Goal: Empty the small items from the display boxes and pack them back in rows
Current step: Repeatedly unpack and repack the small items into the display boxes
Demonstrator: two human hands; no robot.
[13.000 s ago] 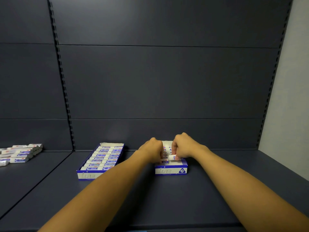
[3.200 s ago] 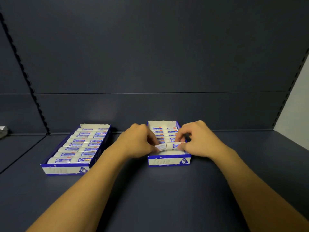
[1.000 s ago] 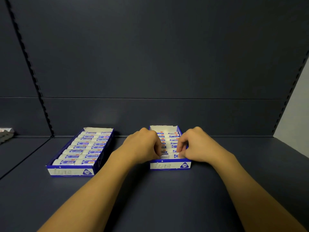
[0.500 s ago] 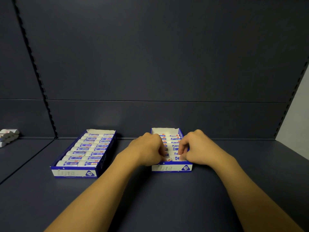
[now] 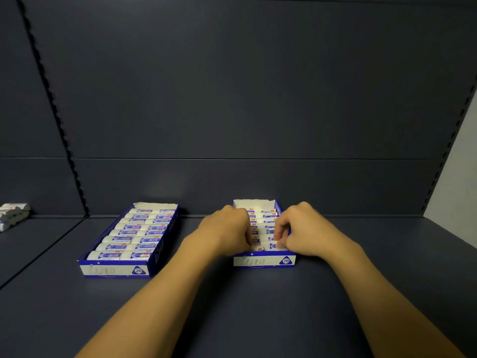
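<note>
Right now both hands are at the near end of the right display box (image 5: 264,260), which sits on the dark shelf (image 5: 258,306). My left hand (image 5: 228,232) is curled, knuckles up, fingertips tucked against the left side of the front row; I can't tell if it pinches an item or just steadies the row. My right hand (image 5: 300,232) is curled too, its thumb and fingertips at the white item in the front row (image 5: 271,246), apparently seating it against the front wall. Both forearms reach straight in from the bottom edge, wrists low, near the box rim. My guess at why the hands work from either side: the front row is the last gap, and a squeeze from each end keeps the small items square and lined up. Behind the fingers more rows (image 5: 268,217) run back to the rear flap. The left display box (image 5: 116,270) sits well apart, packed in neat rows, untouched. At the far left edge some loose items (image 5: 11,214) lie on the neighbouring shelf, so I judge packing isn't finished overall.
</note>
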